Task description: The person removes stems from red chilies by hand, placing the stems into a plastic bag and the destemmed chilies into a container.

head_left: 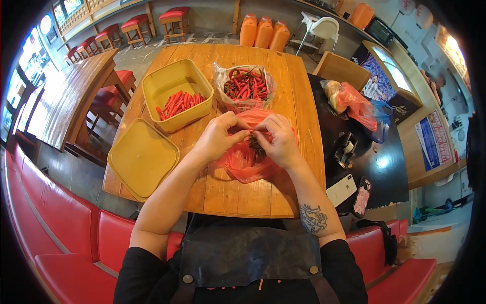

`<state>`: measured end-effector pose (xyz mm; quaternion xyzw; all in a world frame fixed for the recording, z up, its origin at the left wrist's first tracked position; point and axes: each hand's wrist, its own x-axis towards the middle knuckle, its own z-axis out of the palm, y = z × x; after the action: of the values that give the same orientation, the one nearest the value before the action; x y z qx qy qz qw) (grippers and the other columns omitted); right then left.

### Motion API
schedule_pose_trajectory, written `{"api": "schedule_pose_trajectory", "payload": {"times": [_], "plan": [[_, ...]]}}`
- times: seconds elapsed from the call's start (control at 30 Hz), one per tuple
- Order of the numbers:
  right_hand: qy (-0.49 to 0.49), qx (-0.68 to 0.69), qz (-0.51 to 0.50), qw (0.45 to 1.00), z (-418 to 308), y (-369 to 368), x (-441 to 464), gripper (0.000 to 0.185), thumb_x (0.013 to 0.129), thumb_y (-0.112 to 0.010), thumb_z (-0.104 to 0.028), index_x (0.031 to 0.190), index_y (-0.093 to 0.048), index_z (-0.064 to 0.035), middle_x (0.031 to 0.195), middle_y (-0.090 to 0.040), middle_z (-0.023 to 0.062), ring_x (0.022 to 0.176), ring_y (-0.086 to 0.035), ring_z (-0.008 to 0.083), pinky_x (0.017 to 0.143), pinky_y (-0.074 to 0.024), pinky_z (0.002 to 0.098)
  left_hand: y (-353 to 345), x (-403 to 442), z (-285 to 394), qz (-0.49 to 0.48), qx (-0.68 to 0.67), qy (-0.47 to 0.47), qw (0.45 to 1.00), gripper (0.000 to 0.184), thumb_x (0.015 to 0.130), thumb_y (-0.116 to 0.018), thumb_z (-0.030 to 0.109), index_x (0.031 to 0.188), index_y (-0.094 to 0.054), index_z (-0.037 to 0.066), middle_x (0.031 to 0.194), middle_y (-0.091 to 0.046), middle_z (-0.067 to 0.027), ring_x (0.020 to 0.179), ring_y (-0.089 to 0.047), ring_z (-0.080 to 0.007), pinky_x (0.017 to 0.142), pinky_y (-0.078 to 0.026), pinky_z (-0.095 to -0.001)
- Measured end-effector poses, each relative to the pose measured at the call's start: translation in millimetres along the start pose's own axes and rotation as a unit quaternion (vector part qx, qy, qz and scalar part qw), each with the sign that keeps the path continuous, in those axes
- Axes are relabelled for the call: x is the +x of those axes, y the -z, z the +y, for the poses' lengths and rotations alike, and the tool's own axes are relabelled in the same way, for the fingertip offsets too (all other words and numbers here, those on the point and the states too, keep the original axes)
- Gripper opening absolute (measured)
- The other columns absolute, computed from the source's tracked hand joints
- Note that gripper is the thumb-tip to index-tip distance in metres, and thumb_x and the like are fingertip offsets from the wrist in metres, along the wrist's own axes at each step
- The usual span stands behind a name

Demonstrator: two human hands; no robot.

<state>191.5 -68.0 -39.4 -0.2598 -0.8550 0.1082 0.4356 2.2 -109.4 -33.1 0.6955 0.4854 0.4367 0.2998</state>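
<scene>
Above a red plastic bag point(243, 164) on the wooden table, my left hand point(218, 136) and my right hand point(276, 139) meet with fingertips pinched close together. What they pinch is too small to make out. Dark stem-like bits lie in the bag under my right fingers. Just beyond the hands, a clear plastic bag point(218, 81) holds red chilies point(246, 85) with green stems. To the left stands a yellow container point(152, 83) with red chilies point(180, 104) heaped inside. Its yellow lid point(144, 159) lies flat near the left table edge.
A black table point(387, 175) adjoins on the right, with a white phone point(341, 190), a pink patterned phone point(361, 197), a tape dispenser point(346, 150) and plastic bags point(357, 105). Orange jugs point(264, 33) and a white high chair point(324, 28) stand beyond. Red bench seats flank me.
</scene>
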Motion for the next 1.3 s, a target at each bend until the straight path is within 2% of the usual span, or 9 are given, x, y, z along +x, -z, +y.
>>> {"api": "schedule_pose_trajectory", "payload": {"times": [0.03,0.1,0.2,0.73,0.8,0.93,1.17,1.23,1.3], "plan": [[0.000,-0.001,0.001,1.000,0.5,-0.2,-0.4,0.012,0.073,-0.069,-0.006,0.078,-0.058,-0.0080,0.078,-0.054,0.0061,0.079,-0.053,0.0271,0.076,-0.0395,0.0377,-1.1,-0.3,-1.4,0.000,0.000,-0.001,1.000,0.012,0.081,-0.070,0.009,0.090,-0.067,0.002,0.081,-0.058,-0.0054,0.076,-0.056,-0.0132,0.070,-0.046,-0.0274],[-0.001,-0.017,0.003,1.000,0.8,-0.9,-1.2,0.012,0.074,-0.068,-0.007,0.078,-0.058,-0.0077,0.077,-0.053,0.0062,0.078,-0.053,0.0265,0.076,-0.0392,0.0381,-3.2,-0.8,1.2,0.032,0.044,-0.037,0.998,0.014,0.077,-0.071,0.012,0.085,-0.066,0.002,0.079,-0.058,-0.0105,0.073,-0.058,-0.0248,0.067,-0.047,-0.0336],[-0.024,-0.015,-0.007,1.000,-1.3,-1.0,-2.4,0.012,0.074,-0.068,-0.008,0.077,-0.056,-0.0072,0.075,-0.053,0.0057,0.075,-0.054,0.0257,0.076,-0.0388,0.0377,-7.3,-2.4,2.3,0.059,0.070,-0.050,0.995,0.013,0.076,-0.072,0.009,0.085,-0.066,0.002,0.078,-0.057,-0.0080,0.071,-0.055,-0.0199,0.066,-0.045,-0.0305],[-0.071,0.002,0.016,0.997,-2.5,-5.3,-3.9,0.013,0.074,-0.066,-0.006,0.075,-0.053,-0.0055,0.071,-0.054,0.0062,0.070,-0.054,0.0255,0.074,-0.0393,0.0373,-19.0,-4.9,4.7,0.137,0.121,-0.107,0.977,0.013,0.071,-0.074,0.006,0.079,-0.064,0.002,0.073,-0.054,-0.0085,0.069,-0.055,-0.0232,0.063,-0.044,-0.0318],[-0.126,0.108,0.018,0.986,-2.4,-5.0,-3.3,0.012,0.074,-0.066,-0.005,0.075,-0.054,-0.0040,0.074,-0.056,0.0085,0.073,-0.055,0.0272,0.072,-0.0408,0.0375,-17.9,-4.0,3.4,0.141,0.125,-0.107,0.976,0.013,0.071,-0.073,0.004,0.079,-0.063,0.001,0.075,-0.055,-0.0085,0.070,-0.056,-0.0228,0.064,-0.045,-0.0321],[-0.147,0.138,0.014,0.979,-4.2,0.3,-1.0,0.010,0.075,-0.066,-0.005,0.076,-0.056,-0.0035,0.076,-0.058,0.0099,0.075,-0.056,0.0292,0.070,-0.0418,0.0376,-13.9,-1.1,0.4,0.159,0.093,-0.103,0.978,0.012,0.072,-0.072,0.001,0.080,-0.063,0.001,0.077,-0.056,-0.0087,0.071,-0.056,-0.0220,0.066,-0.046,-0.0314],[-0.036,-0.054,-0.038,0.997,3.4,4.0,-3.9,0.008,0.075,-0.067,-0.007,0.078,-0.060,-0.0076,0.079,-0.058,0.0060,0.084,-0.056,0.0256,0.085,-0.0384,0.0391,44.7,2.8,6.1,0.266,0.163,-0.098,0.945,0.014,0.079,-0.066,0.000,0.092,-0.068,0.002,0.086,-0.058,-0.0082,0.076,-0.059,-0.0175,0.070,-0.048,-0.0288],[-0.035,-0.076,-0.063,0.995,0.7,3.0,-4.9,0.007,0.075,-0.067,-0.008,0.078,-0.060,-0.0083,0.079,-0.058,0.0054,0.086,-0.056,0.0248,0.088,-0.0370,0.0398,67.2,2.5,-4.1,0.347,0.201,-0.067,0.913,0.012,0.077,-0.067,0.003,0.089,-0.067,0.004,0.085,-0.058,-0.0096,0.084,-0.056,-0.0282,0.076,-0.046,-0.0370],[-0.032,-0.085,-0.080,0.993,0.3,3.3,-5.4,0.007,0.075,-0.068,-0.010,0.077,-0.060,-0.0091,0.079,-0.058,0.0049,0.085,-0.056,0.0249,0.088,-0.0366,0.0404,79.9,1.0,-16.6,0.344,0.236,-0.030,0.909,0.011,0.078,-0.067,0.006,0.089,-0.067,0.005,0.086,-0.059,-0.0092,0.086,-0.056,-0.0278,0.078,-0.045,-0.0373]]}}
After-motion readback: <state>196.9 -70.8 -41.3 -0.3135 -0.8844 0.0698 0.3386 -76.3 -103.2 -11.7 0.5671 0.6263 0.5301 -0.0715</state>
